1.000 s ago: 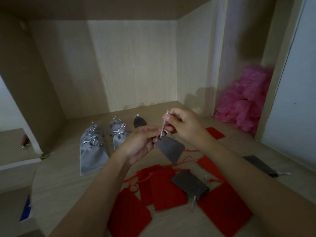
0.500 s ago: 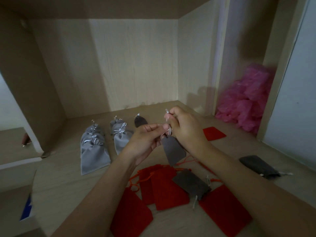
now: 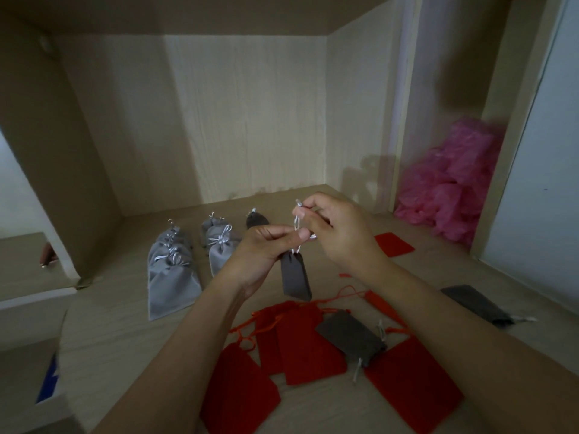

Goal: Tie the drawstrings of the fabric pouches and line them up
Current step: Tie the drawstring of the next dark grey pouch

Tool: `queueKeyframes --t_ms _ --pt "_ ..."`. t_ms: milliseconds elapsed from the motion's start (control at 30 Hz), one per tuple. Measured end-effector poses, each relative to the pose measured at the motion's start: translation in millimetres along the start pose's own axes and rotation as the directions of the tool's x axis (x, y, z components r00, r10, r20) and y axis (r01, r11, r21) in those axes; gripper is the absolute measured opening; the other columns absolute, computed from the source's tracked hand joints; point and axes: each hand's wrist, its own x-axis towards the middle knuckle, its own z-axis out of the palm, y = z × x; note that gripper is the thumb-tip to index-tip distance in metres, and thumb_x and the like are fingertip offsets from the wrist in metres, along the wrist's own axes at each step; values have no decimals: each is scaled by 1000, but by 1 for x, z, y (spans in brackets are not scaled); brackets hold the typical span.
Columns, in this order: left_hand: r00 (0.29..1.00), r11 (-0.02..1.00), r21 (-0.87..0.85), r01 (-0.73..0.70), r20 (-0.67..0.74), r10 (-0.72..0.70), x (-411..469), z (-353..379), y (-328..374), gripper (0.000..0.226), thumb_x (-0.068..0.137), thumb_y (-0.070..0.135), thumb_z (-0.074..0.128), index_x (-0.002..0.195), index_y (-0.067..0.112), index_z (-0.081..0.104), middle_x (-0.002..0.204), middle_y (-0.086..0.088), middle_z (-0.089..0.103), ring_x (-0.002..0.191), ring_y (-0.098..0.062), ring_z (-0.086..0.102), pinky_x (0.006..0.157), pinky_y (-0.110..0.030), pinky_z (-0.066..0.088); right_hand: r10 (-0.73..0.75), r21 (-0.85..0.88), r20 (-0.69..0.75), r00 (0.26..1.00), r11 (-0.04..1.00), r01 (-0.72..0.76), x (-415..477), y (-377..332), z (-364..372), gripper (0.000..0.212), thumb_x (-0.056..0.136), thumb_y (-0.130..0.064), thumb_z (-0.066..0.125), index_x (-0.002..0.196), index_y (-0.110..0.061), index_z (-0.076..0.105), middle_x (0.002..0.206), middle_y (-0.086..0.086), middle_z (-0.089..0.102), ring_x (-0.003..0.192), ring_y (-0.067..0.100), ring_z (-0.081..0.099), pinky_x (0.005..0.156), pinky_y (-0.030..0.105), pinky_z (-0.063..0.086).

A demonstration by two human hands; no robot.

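Knot state of silver drawstring can't be resolved: blurred and partly hidden by fingers. The drawstring is pinched by left hand and right hand, fingers curled. Dark grey pouch is hung beneath, centre, right of tied light grey pouches.

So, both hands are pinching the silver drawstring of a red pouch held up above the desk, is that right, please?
Not quite: the held pouch is dark grey, not red, as the head view shows. The left hand and right hand do both pinch its silver drawstring above the desk; the red pouches lie flat on it.
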Motion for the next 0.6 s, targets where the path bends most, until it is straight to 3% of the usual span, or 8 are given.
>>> queueKeyframes --t_ms 133,200,300,367,467,600 --pt "1000 1000 24 -14 -5 14 0 1 2 15 68 25 66 75 18 78 89 -13 66 86 -13 54 75 -15 42 30 97 10 999 995 -31 1 1 -3 18 88 -27 55 86 -12 65 69 0 66 65 15 63 63 33 48" --pt "1000 1000 6 4 6 -4 0 1 1 15 69 23 66 74 16 78 85 -8 71 84 -9 61 75 -13 46 28 100 20 999 995 -30 -1 1 -4 18 88 -26 56 85 -11 65 67 -3 65 63 13 61 62 32 47" --pt "998 998 -12 62 -8 -62 0 0 2 13 67 24 68 63 13 74 73 -10 67 81 -17 60 85 -24 44 30 148 50 998 988 -37 -3 0 -3 14 92 -15 57 86 -5 64 63 -8 64 59 4 60 59 24 48" --pt "997 997 9 73 -15 -73 1 -3 2 18 67 24 68 51 15 68 59 -3 57 66 -13 50 77 -24 37 32 168 55 998 985 -40 -3 -4 -2 11 92 -13 57 87 -6 64 59 -9 62 54 -2 57 56 14 41" --pt "995 994 44 99 6 -99 0 -8 3 14 69 25 67 62 15 75 65 3 64 54 -3 37 57 -17 28 89 213 57 994 972 -99 -3 -10 -6 9 92 -15 57 97 -9 62 57 -2 63 45 -2 54 49 9 36" --pt "993 994 -24 110 -46 -111 1 -9 3 12 75 18 64 75 11 74 63 8 65 51 -1 36 49 -11 25 203 206 153 967 951 -232 -1 -9 -4 13 92 -16 57 104 -12 61 59 3 61 39 1 47 42 13 35"
